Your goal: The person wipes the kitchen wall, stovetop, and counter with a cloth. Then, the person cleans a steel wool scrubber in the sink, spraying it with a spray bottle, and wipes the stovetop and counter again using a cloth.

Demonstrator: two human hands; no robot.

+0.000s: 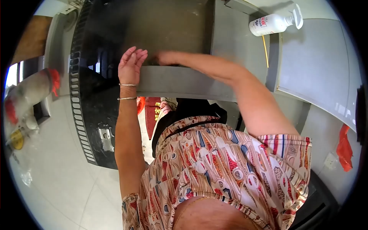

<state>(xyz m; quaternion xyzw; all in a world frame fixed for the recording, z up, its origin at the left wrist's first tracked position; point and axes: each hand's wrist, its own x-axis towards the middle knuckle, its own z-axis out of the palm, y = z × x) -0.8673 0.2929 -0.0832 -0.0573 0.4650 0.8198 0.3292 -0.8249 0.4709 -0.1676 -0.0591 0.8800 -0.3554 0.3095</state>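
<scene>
My left hand (132,66) is raised over the near edge of a glossy black appliance (96,82), with loosely bent fingers and nothing in them. Two thin bangles circle that wrist. My right hand (165,58) reaches across from the right to the near edge of a dark, brownish recessed panel (174,27). Motion blurs its fingers, and a small dark patch shows at their tips, too smeared to identify. A grey ledge (184,80) runs just below both hands, between them and my body.
A white spray bottle (268,25) lies at the upper right, near a thin yellow stick (265,51). Vent slots line the appliance's left side. Plastic bags (30,92) are at the far left. A red bag (344,149) hangs at the right near a wall socket (330,160).
</scene>
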